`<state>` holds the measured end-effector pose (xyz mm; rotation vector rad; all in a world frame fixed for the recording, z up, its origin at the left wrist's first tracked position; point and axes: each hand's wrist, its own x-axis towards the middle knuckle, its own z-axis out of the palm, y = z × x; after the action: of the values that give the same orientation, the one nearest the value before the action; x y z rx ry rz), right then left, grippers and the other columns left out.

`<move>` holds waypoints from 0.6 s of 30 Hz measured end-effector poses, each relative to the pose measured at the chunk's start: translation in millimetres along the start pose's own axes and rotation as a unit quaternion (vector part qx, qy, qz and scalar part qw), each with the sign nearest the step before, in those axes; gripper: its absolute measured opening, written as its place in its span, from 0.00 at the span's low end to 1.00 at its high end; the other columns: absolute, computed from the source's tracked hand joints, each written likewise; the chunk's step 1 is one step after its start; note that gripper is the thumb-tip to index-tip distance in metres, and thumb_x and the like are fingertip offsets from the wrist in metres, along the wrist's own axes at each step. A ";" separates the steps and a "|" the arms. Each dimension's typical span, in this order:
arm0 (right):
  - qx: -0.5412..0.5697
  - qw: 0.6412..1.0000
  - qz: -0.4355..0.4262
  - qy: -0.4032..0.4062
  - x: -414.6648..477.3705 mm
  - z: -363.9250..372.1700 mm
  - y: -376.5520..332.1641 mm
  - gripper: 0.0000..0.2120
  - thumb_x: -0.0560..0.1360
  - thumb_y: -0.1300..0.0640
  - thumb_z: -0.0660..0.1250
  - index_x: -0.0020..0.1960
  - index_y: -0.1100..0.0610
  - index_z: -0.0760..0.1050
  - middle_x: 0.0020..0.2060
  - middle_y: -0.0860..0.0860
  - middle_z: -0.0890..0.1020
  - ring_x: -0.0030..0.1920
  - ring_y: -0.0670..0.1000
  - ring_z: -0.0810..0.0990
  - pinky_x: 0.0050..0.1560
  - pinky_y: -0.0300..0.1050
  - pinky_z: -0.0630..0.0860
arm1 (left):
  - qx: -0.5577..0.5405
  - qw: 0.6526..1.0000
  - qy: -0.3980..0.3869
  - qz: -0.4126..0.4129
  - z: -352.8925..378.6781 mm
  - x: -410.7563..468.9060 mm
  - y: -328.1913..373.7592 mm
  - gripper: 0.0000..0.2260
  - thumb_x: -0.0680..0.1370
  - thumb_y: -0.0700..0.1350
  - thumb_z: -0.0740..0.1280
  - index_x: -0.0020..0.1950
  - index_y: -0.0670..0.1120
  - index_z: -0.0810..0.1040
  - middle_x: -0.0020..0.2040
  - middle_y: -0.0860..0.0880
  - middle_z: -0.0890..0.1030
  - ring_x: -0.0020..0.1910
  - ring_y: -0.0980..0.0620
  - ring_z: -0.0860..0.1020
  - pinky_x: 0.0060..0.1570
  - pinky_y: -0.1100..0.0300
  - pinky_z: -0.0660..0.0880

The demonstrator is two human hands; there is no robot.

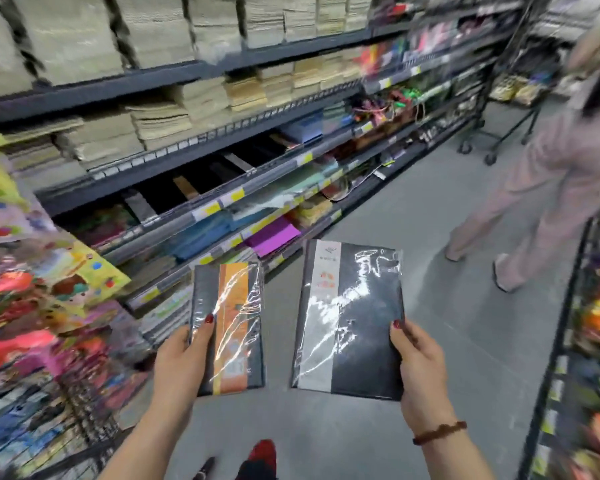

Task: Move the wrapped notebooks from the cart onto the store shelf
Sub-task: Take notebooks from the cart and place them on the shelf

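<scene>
My left hand [179,362] grips a wrapped notebook [231,327] with a dark cover and an orange stripe, thumb on its front. My right hand [420,372] grips a larger wrapped notebook [350,320], black with a white-grey band on its left side. Both are held flat over the aisle floor, side by side and apart. The store shelf [201,202] runs along the left, with dark notebooks lying in a tier above blue and purple ones. A wire cart [59,420] shows at the lower left, blurred.
A person in pale trousers [534,202] stands in the aisle ahead on the right. Another shelf unit [568,341] lines the right edge. A wheeled rack [492,133] stands farther down. Colourful packets hang at the left. Grey floor lies between the shelves.
</scene>
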<state>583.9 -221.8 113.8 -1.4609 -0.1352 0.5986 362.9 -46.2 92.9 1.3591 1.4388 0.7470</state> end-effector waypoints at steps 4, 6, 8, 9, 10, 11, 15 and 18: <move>-0.013 1.000 -0.003 0.009 40.6 1.8 -2.3 0.08 0.78 0.62 0.63 0.48 0.59 0.81 0.46 0.56 0.85 0.45 0.53 0.82 0.50 0.50 0.77 | -0.009 1.000 -0.025 0.003 33.9 32.9 16.8 0.20 0.77 0.57 0.64 0.41 0.39 0.78 0.37 0.38 0.81 0.37 0.39 0.78 0.37 0.52 0.70; -0.018 1.000 -0.003 0.009 66.6 9.5 -4.5 0.08 0.78 0.61 0.63 0.49 0.59 0.81 0.48 0.58 0.85 0.46 0.54 0.82 0.52 0.51 0.77 | -0.017 1.000 -0.021 0.000 50.0 54.1 26.0 0.20 0.77 0.57 0.65 0.41 0.39 0.78 0.36 0.40 0.81 0.37 0.39 0.78 0.37 0.53 0.69; -0.019 1.000 -0.006 0.001 95.1 24.1 -8.9 0.08 0.78 0.62 0.63 0.49 0.59 0.82 0.48 0.57 0.85 0.46 0.54 0.81 0.54 0.52 0.76 | -0.028 0.999 -0.024 -0.009 64.7 80.5 35.7 0.17 0.77 0.56 0.65 0.41 0.42 0.79 0.37 0.42 0.83 0.39 0.39 0.80 0.39 0.51 0.72; -0.022 1.000 -0.006 -0.001 110.1 33.2 -11.7 0.08 0.78 0.62 0.63 0.49 0.58 0.82 0.47 0.57 0.85 0.46 0.54 0.81 0.54 0.53 0.76 | -0.035 0.999 -0.028 -0.017 71.3 93.2 43.8 0.17 0.77 0.56 0.65 0.42 0.43 0.80 0.38 0.42 0.84 0.40 0.38 0.81 0.40 0.50 0.74; -0.025 1.000 -0.005 -0.003 125.2 43.4 -15.2 0.09 0.77 0.62 0.63 0.47 0.57 0.82 0.47 0.56 0.85 0.46 0.54 0.81 0.55 0.53 0.75 | -0.044 0.998 -0.030 -0.025 77.2 108.0 50.5 0.17 0.76 0.57 0.65 0.43 0.43 0.80 0.39 0.40 0.84 0.41 0.37 0.81 0.42 0.47 0.76; -0.027 1.000 -0.004 -0.007 140.0 53.4 -19.0 0.09 0.77 0.62 0.64 0.46 0.56 0.83 0.46 0.55 0.85 0.46 0.54 0.81 0.55 0.53 0.75 | -0.053 0.998 -0.030 -0.031 81.7 122.7 57.8 0.17 0.76 0.57 0.65 0.43 0.42 0.80 0.39 0.39 0.84 0.41 0.36 0.81 0.43 0.44 0.77; -0.038 0.999 -0.004 -0.037 193.0 94.0 -35.9 0.09 0.77 0.63 0.63 0.44 0.58 0.82 0.43 0.56 0.85 0.43 0.54 0.81 0.52 0.51 0.75 | -0.063 0.997 -0.023 -0.044 95.1 174.7 85.8 0.16 0.77 0.55 0.65 0.43 0.44 0.81 0.37 0.44 0.85 0.39 0.40 0.83 0.46 0.41 0.78; -0.046 0.997 -0.001 -0.058 229.1 118.2 -44.7 0.08 0.77 0.63 0.63 0.45 0.60 0.81 0.43 0.57 0.85 0.42 0.54 0.81 0.47 0.48 0.76 | -0.062 0.997 -0.017 -0.046 106.6 205.2 99.8 0.16 0.77 0.57 0.64 0.42 0.44 0.80 0.37 0.44 0.85 0.39 0.39 0.83 0.47 0.40 0.77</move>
<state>739.7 -11.5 110.6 -1.5144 -0.2586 0.6830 520.0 150.5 100.4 1.1972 1.3959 0.7370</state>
